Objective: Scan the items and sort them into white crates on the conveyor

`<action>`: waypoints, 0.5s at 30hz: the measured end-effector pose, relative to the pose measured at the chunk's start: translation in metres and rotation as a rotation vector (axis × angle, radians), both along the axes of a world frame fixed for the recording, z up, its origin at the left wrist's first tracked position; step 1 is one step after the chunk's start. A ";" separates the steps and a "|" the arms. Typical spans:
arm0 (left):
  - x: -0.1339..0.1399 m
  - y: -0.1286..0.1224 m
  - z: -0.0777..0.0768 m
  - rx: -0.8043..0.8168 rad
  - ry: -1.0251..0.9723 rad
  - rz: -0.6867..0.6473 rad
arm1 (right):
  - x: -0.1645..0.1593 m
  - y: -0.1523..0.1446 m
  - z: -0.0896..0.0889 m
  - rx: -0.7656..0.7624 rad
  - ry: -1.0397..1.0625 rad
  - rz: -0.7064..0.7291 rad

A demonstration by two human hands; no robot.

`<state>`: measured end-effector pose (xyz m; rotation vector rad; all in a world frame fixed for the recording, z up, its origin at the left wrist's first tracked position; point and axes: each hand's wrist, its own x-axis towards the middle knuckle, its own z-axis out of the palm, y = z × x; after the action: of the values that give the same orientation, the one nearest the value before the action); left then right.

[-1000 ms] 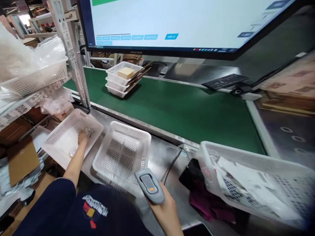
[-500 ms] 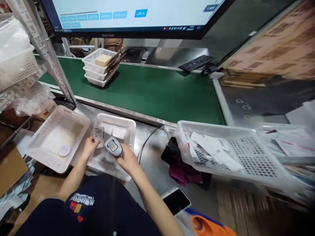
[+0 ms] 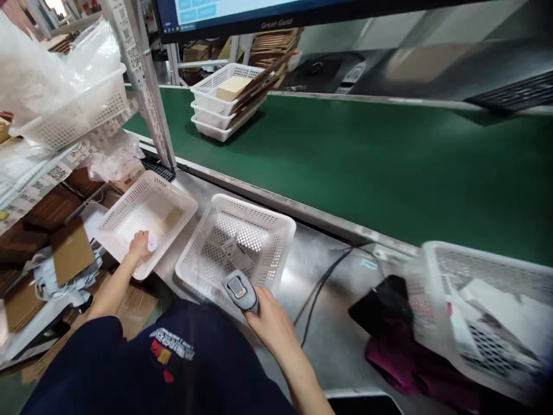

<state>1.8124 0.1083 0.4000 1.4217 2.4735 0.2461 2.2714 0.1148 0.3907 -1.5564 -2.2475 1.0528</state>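
My right hand (image 3: 270,323) grips a grey barcode scanner (image 3: 240,290) over the near rim of the middle white basket (image 3: 280,239), where a small labelled packet (image 3: 233,253) lies on the bottom. My left hand (image 3: 139,246) reaches into the left white basket (image 3: 181,199) and closes its fingers on a small round white item (image 3: 152,242) near the front rim. My dark blue sleeves fill the lower left.
A green conveyor belt (image 3: 367,167) runs behind the steel bench, carrying stacked white baskets (image 3: 216,109) with a tan box. At right, a white basket of papers (image 3: 488,311) sits beside dark and magenta cloth (image 3: 389,346). A shelf post (image 3: 149,86) and bagged goods stand left. A monitor hangs above.
The labelled packet left my left hand and now lies in the middle basket. My left hand moved back into the left basket onto the round item. The scanner pulled back from the basket.
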 end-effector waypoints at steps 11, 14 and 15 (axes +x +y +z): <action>0.132 0.071 0.048 0.117 0.156 -0.548 | -0.074 0.011 0.125 0.111 -0.292 0.209; 0.171 0.078 0.038 0.077 0.154 -0.683 | -0.049 0.007 0.118 0.109 -0.306 0.093; 0.181 0.074 0.034 0.063 0.142 -0.721 | -0.034 0.005 0.116 0.111 -0.316 0.043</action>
<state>1.9935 0.1826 0.4336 2.2975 1.8841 0.0682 2.2376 0.1195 0.5064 -1.7361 -2.5037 0.7171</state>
